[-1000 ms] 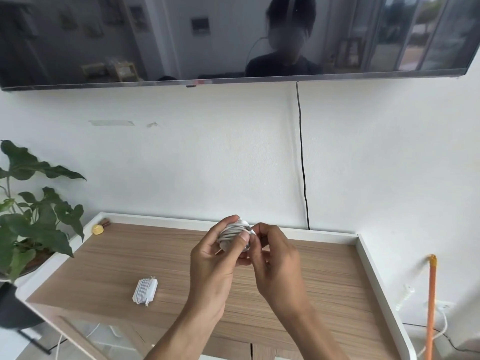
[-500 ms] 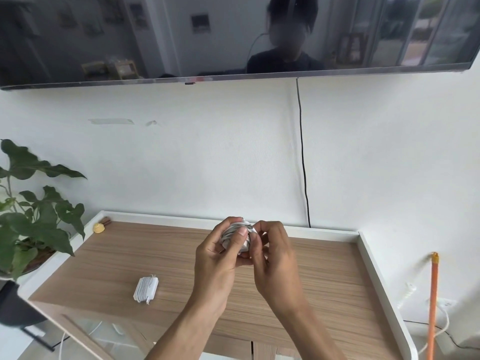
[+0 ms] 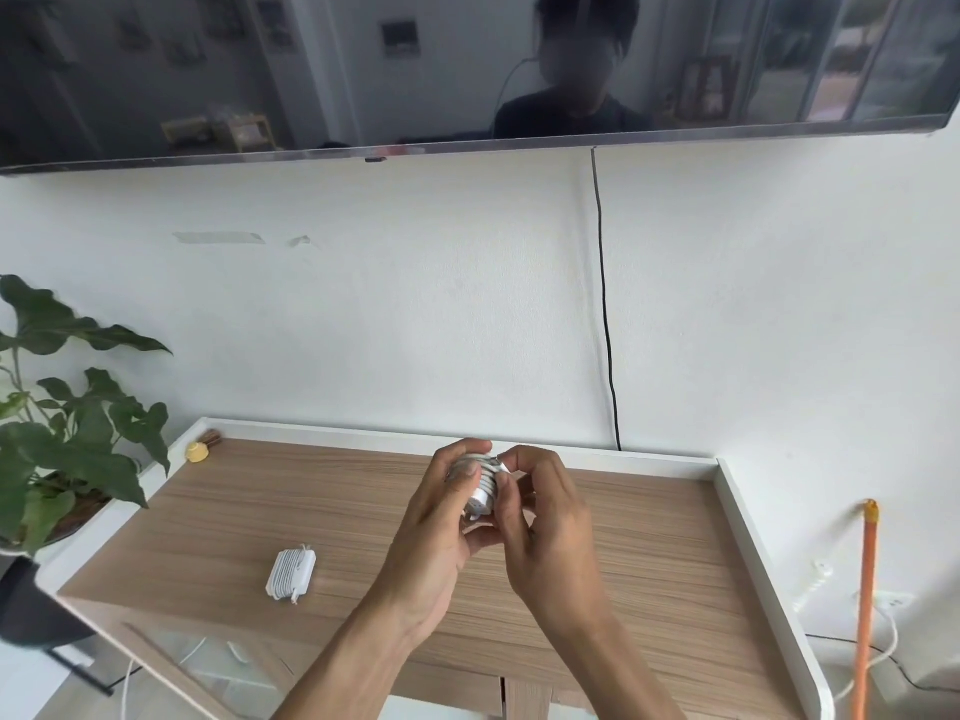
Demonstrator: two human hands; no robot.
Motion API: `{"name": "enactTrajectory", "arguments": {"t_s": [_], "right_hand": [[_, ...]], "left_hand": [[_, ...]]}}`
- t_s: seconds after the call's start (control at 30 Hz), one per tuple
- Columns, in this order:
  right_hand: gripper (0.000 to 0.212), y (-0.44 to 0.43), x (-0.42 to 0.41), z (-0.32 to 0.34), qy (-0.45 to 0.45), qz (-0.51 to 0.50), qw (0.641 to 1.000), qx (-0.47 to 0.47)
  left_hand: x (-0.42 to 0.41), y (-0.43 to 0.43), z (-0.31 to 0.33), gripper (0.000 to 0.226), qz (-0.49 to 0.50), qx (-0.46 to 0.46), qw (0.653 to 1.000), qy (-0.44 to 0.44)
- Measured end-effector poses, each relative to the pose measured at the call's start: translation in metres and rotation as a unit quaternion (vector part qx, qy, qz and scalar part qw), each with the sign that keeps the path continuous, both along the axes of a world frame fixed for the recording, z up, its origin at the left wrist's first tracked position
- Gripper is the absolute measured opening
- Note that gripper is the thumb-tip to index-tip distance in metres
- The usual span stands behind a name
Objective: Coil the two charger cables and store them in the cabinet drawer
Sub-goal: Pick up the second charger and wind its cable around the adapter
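A white charger with its cable wound round it (image 3: 479, 483) is held above the wooden cabinet top (image 3: 649, 553). My left hand (image 3: 436, 532) grips it from the left, thumb across the coils. My right hand (image 3: 545, 527) pinches the cable's end against the coil from the right. A second white charger, its cable coiled round it (image 3: 291, 573), lies on the cabinet top at the front left, apart from both hands. The drawer is not visible; only the cabinet's front edge shows at the bottom.
A raised white rim (image 3: 753, 553) borders the cabinet top. A small yellow object (image 3: 197, 452) sits in the back left corner. A potted plant (image 3: 62, 433) stands left. An orange pole (image 3: 865, 605) leans at the right. A TV (image 3: 467, 70) hangs above, with a black cord (image 3: 605, 314) running down the wall.
Both hands have stayed above the cabinet top. The charger has turned a little in my fingers, so its white plug end now shows between the hands.
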State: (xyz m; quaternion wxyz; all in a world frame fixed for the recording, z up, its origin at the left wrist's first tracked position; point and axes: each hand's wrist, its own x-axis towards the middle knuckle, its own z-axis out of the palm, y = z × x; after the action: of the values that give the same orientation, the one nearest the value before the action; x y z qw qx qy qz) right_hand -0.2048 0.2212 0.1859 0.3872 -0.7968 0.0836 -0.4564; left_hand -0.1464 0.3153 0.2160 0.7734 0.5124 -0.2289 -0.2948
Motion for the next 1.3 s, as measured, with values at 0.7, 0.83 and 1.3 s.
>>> {"name": "enactTrajectory", "arguments": {"t_s": [0.7, 0.83, 1.3], "right_hand": [[0.01, -0.004, -0.003, -0.002, -0.017, 0.047, 0.987, 0.155], [0.014, -0.007, -0.005, -0.002, 0.0, 0.038, 0.995, 0.096], [0.009, -0.002, -0.006, -0.002, 0.028, 0.03, 0.999, -0.007]], "left_hand": [[0.002, -0.009, -0.01, 0.017, 0.062, -0.024, 0.998, 0.002], [0.001, -0.007, -0.011, 0.017, 0.065, -0.015, 0.998, -0.011], [-0.008, -0.012, -0.005, 0.023, 0.126, 0.006, 0.992, -0.027]]}}
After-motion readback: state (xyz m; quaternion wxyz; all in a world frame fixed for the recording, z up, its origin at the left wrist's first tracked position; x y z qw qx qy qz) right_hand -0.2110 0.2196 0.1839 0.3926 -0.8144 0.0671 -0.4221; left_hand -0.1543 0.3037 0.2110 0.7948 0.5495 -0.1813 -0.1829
